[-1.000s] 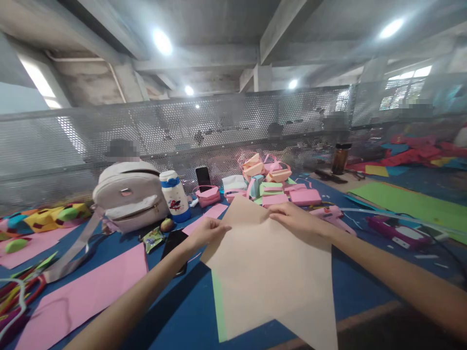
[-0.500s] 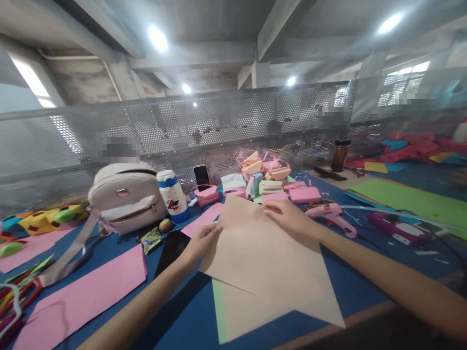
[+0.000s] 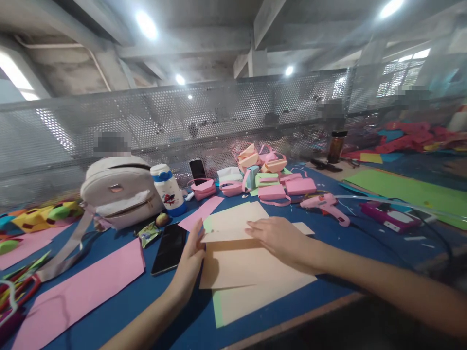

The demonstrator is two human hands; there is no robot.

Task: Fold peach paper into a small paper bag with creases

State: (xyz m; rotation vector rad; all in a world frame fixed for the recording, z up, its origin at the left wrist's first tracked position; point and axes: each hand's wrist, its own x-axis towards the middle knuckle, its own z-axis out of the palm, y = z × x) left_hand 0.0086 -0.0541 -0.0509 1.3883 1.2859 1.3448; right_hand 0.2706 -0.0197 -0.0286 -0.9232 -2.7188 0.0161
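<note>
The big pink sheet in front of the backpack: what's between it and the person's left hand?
A black phone, lying flat on the blue table; the head view shows it.

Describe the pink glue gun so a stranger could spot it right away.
On the blue table, find the right hand touching beige paper. Just beyond it, rightward, lies the glue gun. Unlike the nearby pink paper shapes, it has a dark cord.
</note>
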